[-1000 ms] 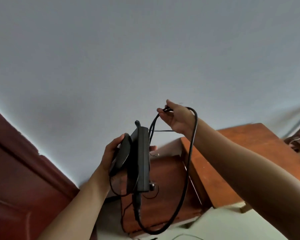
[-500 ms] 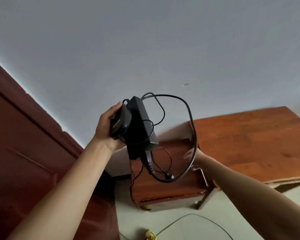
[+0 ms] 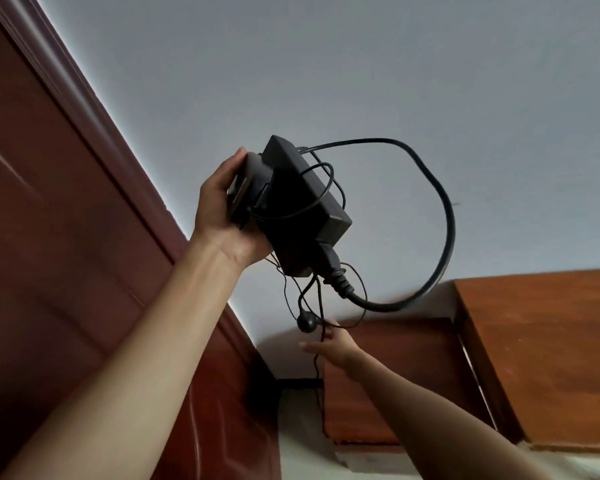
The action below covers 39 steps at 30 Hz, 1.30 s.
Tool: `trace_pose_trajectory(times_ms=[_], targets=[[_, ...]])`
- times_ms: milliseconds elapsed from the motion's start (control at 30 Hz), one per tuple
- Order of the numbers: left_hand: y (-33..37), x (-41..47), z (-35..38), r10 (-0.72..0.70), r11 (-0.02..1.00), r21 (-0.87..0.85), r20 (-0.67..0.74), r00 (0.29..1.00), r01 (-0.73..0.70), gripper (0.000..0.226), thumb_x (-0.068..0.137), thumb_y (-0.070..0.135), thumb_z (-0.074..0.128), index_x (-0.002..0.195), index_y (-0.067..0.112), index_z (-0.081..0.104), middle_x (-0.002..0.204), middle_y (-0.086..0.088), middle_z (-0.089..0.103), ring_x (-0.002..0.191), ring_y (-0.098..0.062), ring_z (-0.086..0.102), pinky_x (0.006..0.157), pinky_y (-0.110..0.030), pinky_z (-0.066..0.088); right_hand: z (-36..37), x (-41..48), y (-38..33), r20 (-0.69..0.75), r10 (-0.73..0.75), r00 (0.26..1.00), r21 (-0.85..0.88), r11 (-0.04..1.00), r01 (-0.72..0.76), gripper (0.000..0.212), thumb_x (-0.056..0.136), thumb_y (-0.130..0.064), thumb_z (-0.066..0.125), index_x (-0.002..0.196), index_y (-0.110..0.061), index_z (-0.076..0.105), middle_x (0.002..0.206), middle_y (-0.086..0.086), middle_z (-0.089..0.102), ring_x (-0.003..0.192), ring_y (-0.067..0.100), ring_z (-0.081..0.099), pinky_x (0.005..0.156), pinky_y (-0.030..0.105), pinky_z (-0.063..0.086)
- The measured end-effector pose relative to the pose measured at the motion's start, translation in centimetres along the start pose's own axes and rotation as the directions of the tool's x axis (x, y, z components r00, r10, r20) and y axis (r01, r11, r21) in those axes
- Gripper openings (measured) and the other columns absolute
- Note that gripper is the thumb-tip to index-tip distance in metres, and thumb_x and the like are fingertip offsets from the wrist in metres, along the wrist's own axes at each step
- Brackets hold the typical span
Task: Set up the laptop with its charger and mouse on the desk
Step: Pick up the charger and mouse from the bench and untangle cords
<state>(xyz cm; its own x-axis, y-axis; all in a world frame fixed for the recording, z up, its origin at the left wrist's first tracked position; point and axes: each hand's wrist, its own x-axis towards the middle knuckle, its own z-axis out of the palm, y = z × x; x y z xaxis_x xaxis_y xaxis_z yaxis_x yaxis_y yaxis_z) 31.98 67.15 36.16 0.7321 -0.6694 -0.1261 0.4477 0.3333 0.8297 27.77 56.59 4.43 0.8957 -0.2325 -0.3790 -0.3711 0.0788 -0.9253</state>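
My left hand (image 3: 219, 216) is raised high and grips a black mouse (image 3: 248, 183) together with the black charger brick (image 3: 302, 209). Thin wire wraps around the brick. A thick black cable (image 3: 440, 220) loops out to the right and back into the brick's lower end. A thin cord with a small round ferrite bead (image 3: 307, 322) dangles below. My right hand (image 3: 333, 346) reaches out lower down, fingers extended, touching the hanging thin cord. No laptop is in view.
A wooden desk (image 3: 551, 358) stands at the right against the grey wall. A lower wooden table (image 3: 395, 375) sits to its left. A dark red-brown door (image 3: 66, 237) fills the left side. Pale floor shows at the bottom.
My left hand has lifted the mouse and charger higher. My right hand has moved left from the thick cable loop to the thin cord hanging under the brick.
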Motion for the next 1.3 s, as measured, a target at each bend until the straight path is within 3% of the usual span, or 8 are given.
trace_pose_trajectory(times_ms=[133, 300, 433, 567, 700, 833, 967, 1300], targets=[[1.6, 0.0, -1.7, 0.029, 0.999, 0.033, 0.018, 0.999, -0.030, 0.038, 0.086, 0.049, 0.051, 0.083, 0.015, 0.067, 0.080, -0.002, 0.067, 0.075, -0.021, 0.067, 0.078, -0.029, 0.053, 2.4, 1.2, -1.4, -0.032, -0.028, 0.999, -0.051, 0.998, 0.026, 0.037, 0.066, -0.017, 0.088, 0.093, -0.017, 0.061, 0.083, -0.008, 0.061, 0.077, 0.002, 0.057, 0.062, 0.006, 0.045], [3.0, 1.4, -4.0, 0.021, 0.998, 0.053, 0.020, 1.000, -0.022, 0.040, 0.088, 0.048, 0.048, 0.079, 0.015, 0.069, 0.079, -0.002, 0.067, 0.076, -0.021, 0.068, 0.078, -0.029, 0.053, 0.5, 0.4, 2.9, -0.075, 0.151, 0.986, -0.391, 0.905, -0.168, 0.022, 0.070, -0.023, 0.080, 0.065, -0.020, 0.059, 0.065, -0.009, 0.060, 0.061, 0.005, 0.056, 0.054, 0.018, 0.043], [4.1, 4.0, -6.5, 0.049, 0.999, 0.009, 0.008, 0.999, -0.050, 0.043, 0.090, 0.046, 0.046, 0.062, 0.018, 0.065, 0.074, 0.000, 0.064, 0.081, -0.020, 0.064, 0.085, -0.029, 0.050, -4.4, -3.7, 9.7, -0.305, 0.231, 0.924, -0.464, 0.811, -0.356, 0.021, 0.078, -0.035, 0.075, 0.073, -0.020, 0.061, 0.074, -0.004, 0.065, 0.086, 0.017, 0.068, 0.065, 0.026, 0.044], [3.0, 6.5, -7.8, 0.024, 1.000, 0.002, 0.029, 0.999, -0.024, 0.036, 0.089, 0.041, 0.051, 0.059, 0.021, 0.059, 0.075, 0.001, 0.062, 0.084, -0.020, 0.062, 0.098, -0.031, 0.042, -8.8, -5.9, 11.7, -0.483, 0.327, 0.812, -0.239, 0.843, -0.482, 0.039, 0.091, -0.045, 0.060, 0.088, -0.008, 0.070, 0.083, 0.007, 0.068, 0.097, 0.032, 0.067, 0.073, 0.030, 0.046], [-1.4, 9.0, -7.9, -0.100, 0.979, 0.181, 0.012, 0.995, 0.097, 0.023, 0.086, 0.038, 0.056, 0.074, 0.021, 0.066, 0.079, 0.001, 0.064, 0.081, -0.019, 0.063, 0.086, -0.032, 0.047, -12.7, -7.0, 9.5, -0.524, 0.424, 0.738, 0.190, 0.904, -0.384, 0.061, 0.100, -0.045, 0.041, 0.067, 0.001, 0.062, 0.057, 0.014, 0.068, 0.050, 0.027, 0.065, 0.051, 0.033, 0.053], [-7.5, 10.4, -7.0, -0.281, 0.904, 0.333, -0.008, 0.960, 0.268, 0.021, 0.089, 0.033, 0.055, 0.080, 0.015, 0.063, 0.069, -0.003, 0.064, 0.061, -0.017, 0.065, 0.063, -0.026, 0.054, -16.4, -9.7, 3.5, -0.597, 0.358, 0.718, 0.366, 0.918, -0.153, 0.048, 0.099, -0.043, 0.047, 0.066, -0.008, 0.050, 0.044, 0.006, 0.052, 0.039, 0.021, 0.053, 0.042, 0.025, 0.045], [-13.3, 10.8, -4.1, -0.445, 0.804, 0.462, 0.052, 0.894, 0.374, 0.019, 0.089, 0.026, 0.056, 0.082, 0.010, 0.062, 0.069, -0.007, 0.065, 0.054, -0.018, 0.066, 0.052, -0.023, 0.054, -20.3, -14.8, -2.2, -0.656, 0.213, 0.724, 0.269, 0.962, -0.040, 0.023, 0.093, -0.030, 0.062, 0.078, -0.013, 0.056, 0.053, -0.001, 0.043, 0.041, 0.011, 0.040, 0.034, 0.015, 0.021], [-24.9, 8.9, 8.8, -0.686, 0.634, 0.680, 0.276, 0.673, 0.368, 0.022, 0.083, 0.020, 0.063, 0.095, 0.001, 0.062, 0.079, -0.016, 0.066, 0.063, -0.027, 0.066, 0.059, -0.032, 0.056, -25.3, -25.7, -4.0, -0.732, 0.029, 0.681, -0.083, 0.988, -0.132, 0.019, 0.101, -0.019, 0.046, 0.104, -0.008, 0.061, 0.074, 0.013, 0.069, 0.051, 0.015, 0.059, 0.050, 0.021, 0.047]])
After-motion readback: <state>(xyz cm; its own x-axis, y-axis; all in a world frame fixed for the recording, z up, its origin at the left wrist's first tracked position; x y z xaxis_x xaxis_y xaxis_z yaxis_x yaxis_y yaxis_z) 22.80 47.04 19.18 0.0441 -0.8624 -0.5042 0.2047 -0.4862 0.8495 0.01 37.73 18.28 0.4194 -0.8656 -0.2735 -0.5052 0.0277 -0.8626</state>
